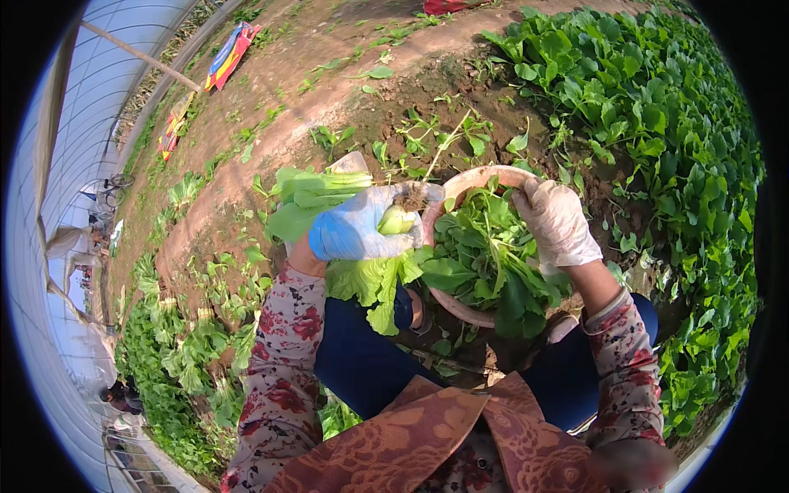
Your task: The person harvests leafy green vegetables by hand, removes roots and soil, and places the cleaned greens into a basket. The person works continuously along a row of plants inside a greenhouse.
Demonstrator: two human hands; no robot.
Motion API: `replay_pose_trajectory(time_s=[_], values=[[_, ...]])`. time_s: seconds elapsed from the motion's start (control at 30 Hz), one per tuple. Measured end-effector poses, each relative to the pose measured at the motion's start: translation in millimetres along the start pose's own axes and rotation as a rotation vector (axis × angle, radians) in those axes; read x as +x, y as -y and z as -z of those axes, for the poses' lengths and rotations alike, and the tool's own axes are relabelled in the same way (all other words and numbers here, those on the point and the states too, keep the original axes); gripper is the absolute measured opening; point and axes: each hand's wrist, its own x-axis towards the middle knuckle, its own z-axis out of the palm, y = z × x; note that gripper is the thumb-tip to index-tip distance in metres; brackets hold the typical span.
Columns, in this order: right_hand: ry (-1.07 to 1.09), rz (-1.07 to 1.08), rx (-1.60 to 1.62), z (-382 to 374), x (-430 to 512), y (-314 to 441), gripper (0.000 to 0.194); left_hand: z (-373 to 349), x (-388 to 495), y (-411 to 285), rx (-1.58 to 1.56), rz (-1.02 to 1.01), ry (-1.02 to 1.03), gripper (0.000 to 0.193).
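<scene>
My left hand (370, 225), in a blue glove dirtied with soil, is closed round a leafy green plant (394, 222) with its soiled roots upward and pale leaves hanging below. More broad green leaves (323, 188) extend from behind that hand. My right hand (551, 215), in a whitish glove, has its fingers curled at the right rim of a round pinkish basin (474, 179); whether it pinches a leaf or the rim is hidden. Loose green leaves and stems (487, 252) fill the basin, which stands on the soil between my legs.
Dense leafy greens (666, 154) grow on the right. Pulled greens (197, 345) lie in bunches on the left. Colourful bags (231, 55) lie on the bare soil at upper left, near a pole (142, 52). Another person (123, 396) is at the far left edge, under the plastic tunnel.
</scene>
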Motion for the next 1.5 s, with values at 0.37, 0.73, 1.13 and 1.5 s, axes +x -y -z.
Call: replay_pose_trajectory(time_s=[0.37,0.73,1.13,1.5], values=[[0.468,-0.029,-0.125,-40.9,-19.8,-15.0,0.028,98.7,22.8,110.6,1.414,0.439,-0.082,0.044],[0.478,0.061,-0.168,-41.3,-22.0,-10.6,0.021,97.4,51.8,155.8,1.211,0.438,0.040,0.123],[0.616,0.092,-0.146,-40.2,-28.1,-5.0,0.020,98.9,22.2,199.7,1.289,0.431,-0.128,0.096],[0.631,0.045,-0.139,-46.7,-40.7,-12.8,0.018,62.9,26.6,261.6,1.314,0.292,-0.539,0.090]])
